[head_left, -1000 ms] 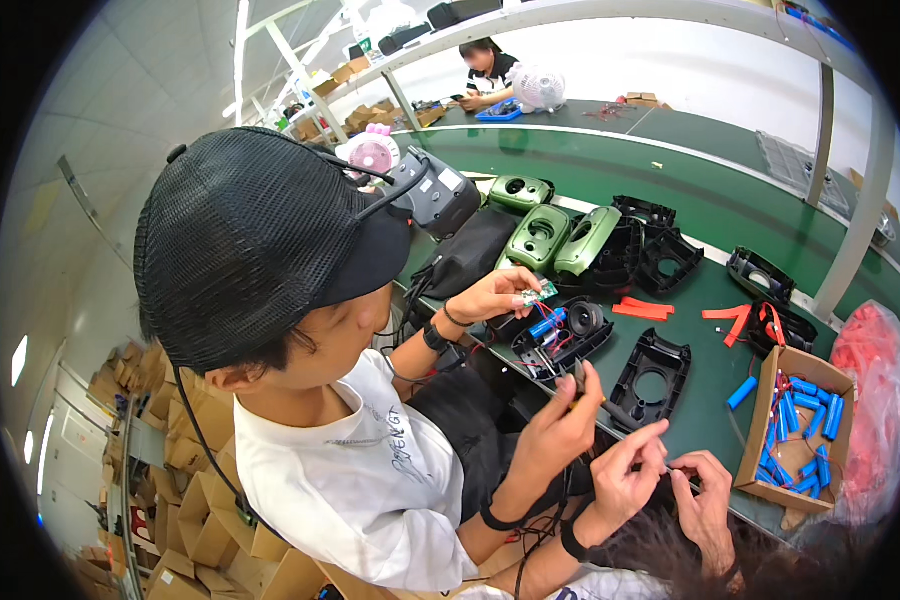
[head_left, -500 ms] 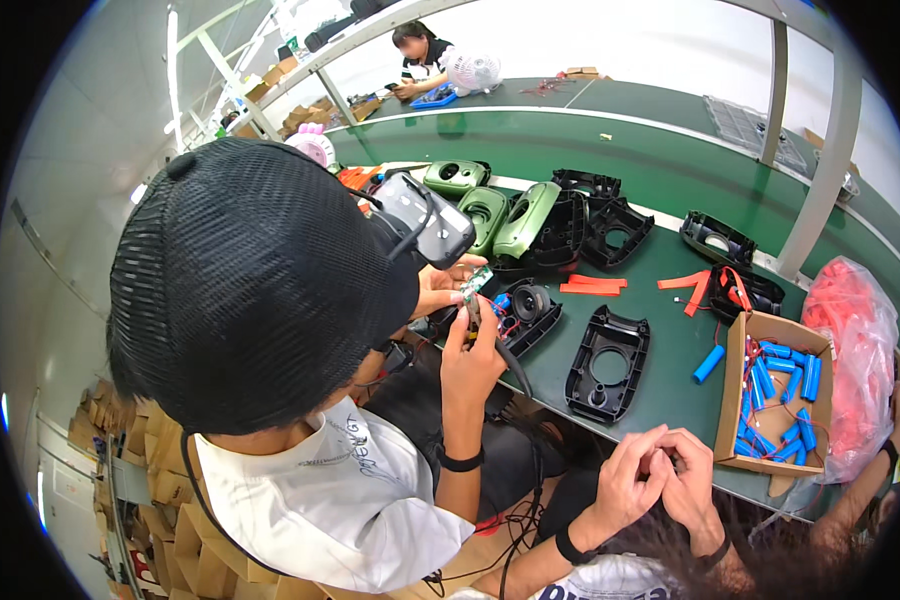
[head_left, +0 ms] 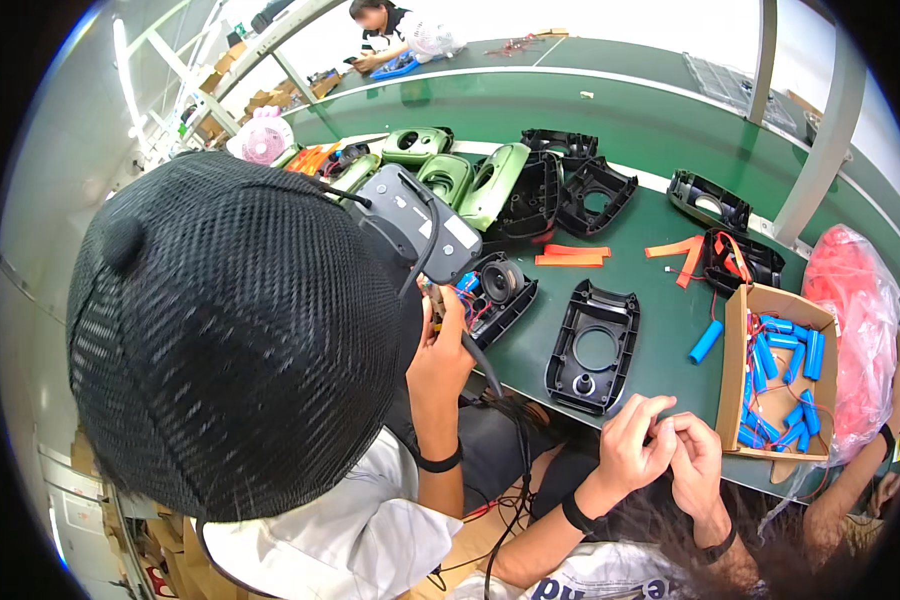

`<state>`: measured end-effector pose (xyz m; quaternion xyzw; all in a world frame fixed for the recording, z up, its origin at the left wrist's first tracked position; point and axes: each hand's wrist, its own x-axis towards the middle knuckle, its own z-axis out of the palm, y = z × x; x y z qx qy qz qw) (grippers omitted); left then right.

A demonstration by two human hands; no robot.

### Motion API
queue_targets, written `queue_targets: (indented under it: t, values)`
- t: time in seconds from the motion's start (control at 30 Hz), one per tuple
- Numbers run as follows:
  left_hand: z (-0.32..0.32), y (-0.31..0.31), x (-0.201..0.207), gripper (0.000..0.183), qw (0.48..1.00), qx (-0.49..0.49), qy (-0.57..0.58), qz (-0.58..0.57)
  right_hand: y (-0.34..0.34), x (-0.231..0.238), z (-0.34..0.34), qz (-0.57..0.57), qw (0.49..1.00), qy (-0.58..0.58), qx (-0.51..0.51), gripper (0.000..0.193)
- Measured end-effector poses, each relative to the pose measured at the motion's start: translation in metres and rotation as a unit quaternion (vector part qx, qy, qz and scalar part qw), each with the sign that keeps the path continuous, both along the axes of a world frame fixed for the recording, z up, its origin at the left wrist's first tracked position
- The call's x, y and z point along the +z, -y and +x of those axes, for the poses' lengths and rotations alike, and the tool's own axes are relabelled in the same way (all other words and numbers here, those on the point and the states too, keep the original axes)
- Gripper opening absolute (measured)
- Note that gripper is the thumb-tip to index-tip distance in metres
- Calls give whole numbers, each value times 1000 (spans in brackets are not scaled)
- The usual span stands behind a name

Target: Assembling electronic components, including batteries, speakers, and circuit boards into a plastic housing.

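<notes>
My left hand is closed, its fingertips pinched near the table's front edge. Close against it, my right hand is closed too, with its fingers curled toward the left one. Whatever they hold between them, if anything, is too small and hidden to name. Just beyond my hands a black plastic housing with a round opening lies on the green table. To my right stands a cardboard box of blue cylindrical batteries with thin wires. One blue battery lies outside it.
A co-worker in a black mesh cap leans in at left, a hand by an open housing with a speaker. Green housings, orange strips and a pink-filled plastic bag lie around. Another person's arm is at right.
The view has shifted, and the co-worker's capped head now covers more at left, hiding the circuit board seen before. My hands stay together, with the fingertips slightly further apart.
</notes>
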<state>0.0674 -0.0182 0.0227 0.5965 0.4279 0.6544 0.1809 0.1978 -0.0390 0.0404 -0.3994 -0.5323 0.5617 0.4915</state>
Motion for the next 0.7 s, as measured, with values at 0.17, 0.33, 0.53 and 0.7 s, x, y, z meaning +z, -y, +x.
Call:
queue_targets:
  t: [0.17, 0.33, 0.53, 0.7]
  values:
    - [1, 0, -5, 14, 999, 14, -29, -1, 0, -4, 3, 5, 1000, 27, -8, 9]
    - [1, 0, -4, 11, 998, 23, -58, -2, 0, -5, 5, 14, 998, 59, -16, 9]
    - [0, -1, -3, 10, 997, 29, -70, 1, -1, 0, 4, 22, 996, 80, -17, 9]
    - [0, 0, -2, 10, 997, 25, -71, 0, -1, 0, 3, 24, 996, 81, -20, 9]
